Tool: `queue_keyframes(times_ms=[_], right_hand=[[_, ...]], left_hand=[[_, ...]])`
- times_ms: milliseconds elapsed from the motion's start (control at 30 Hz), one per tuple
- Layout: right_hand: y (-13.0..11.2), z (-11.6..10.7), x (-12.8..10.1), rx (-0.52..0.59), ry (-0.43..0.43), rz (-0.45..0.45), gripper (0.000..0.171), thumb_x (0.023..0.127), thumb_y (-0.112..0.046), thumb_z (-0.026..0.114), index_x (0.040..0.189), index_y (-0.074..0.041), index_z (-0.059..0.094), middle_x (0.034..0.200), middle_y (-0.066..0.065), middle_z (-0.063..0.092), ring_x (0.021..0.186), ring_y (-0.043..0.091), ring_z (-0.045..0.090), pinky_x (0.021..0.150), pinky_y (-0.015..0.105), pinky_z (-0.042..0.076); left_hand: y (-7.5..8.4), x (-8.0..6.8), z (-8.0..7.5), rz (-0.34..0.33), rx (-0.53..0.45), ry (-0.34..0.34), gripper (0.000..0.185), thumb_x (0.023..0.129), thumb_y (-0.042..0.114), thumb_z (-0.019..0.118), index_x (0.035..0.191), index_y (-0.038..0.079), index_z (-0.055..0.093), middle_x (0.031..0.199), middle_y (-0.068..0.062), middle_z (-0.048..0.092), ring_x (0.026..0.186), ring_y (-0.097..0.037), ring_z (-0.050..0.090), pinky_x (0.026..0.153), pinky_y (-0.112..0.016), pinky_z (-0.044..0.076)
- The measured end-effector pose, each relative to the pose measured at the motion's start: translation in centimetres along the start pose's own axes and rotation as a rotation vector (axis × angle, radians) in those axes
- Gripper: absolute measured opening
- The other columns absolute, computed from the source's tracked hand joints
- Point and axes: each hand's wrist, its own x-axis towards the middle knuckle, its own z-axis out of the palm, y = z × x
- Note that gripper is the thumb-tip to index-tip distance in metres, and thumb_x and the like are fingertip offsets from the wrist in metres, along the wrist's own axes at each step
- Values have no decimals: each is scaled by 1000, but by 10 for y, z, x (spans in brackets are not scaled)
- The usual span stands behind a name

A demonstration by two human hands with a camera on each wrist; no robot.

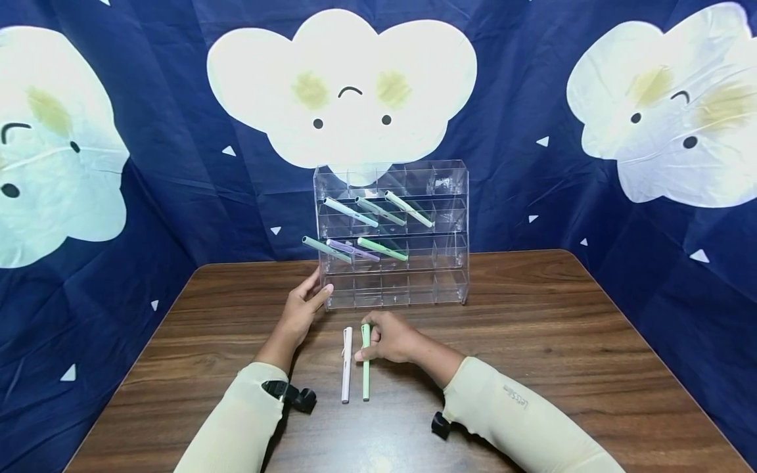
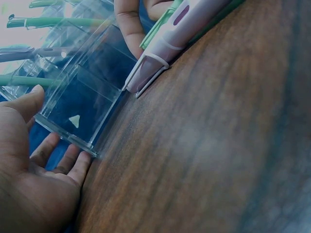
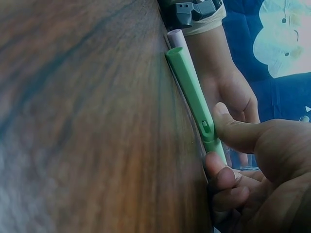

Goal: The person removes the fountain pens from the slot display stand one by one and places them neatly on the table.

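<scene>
My right hand (image 1: 393,338) pinches a light green pen (image 1: 366,374) between thumb and fingers near its clip end. In the right wrist view the thumb presses one side of the green pen (image 3: 190,87) and the fingertips touch the other. Just left of it, a pale pink-white pen (image 1: 346,368) lies roughly parallel on the table. My left hand (image 1: 298,312) holds the lower left side of a clear tiered rack (image 1: 408,299), thumb at the front and fingers along the side, as the left wrist view also shows.
Several pastel pens lean in the rack: a light blue pen (image 1: 350,212) among those higher up, and a green pen (image 1: 382,249) and a purple pen (image 1: 355,249) lower down. The wooden table (image 1: 562,341) meets a blue cloud-patterned cloth (image 1: 514,131) behind.
</scene>
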Motion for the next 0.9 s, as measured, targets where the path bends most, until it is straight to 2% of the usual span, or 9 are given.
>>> queue_keyframes(times_ms=[400,633,900], right_hand=[[-1,6,4,-19,44,26,76,80,-13,98,141,13,60,71,-1,65,63,8,55,58,19,47],[0,6,3,-14,39,30,78,80,-12,98,143,13,59,71,2,66,62,8,56,59,20,49],[0,4,3,32,21,33,80,82,-10,97,147,12,55,69,1,64,56,9,53,52,20,45]], left_hand=[[0,-1,-1,2,0,-4,68,110,11,65,171,20,37,175,-17,41,156,-33,44,97,-6,53],[0,-1,-1,6,3,-7,68,110,12,66,171,20,37,174,-18,42,156,-34,45,96,-6,53],[0,-1,-1,3,2,-2,69,109,12,68,171,20,38,174,-19,42,157,-34,44,96,-6,53]])
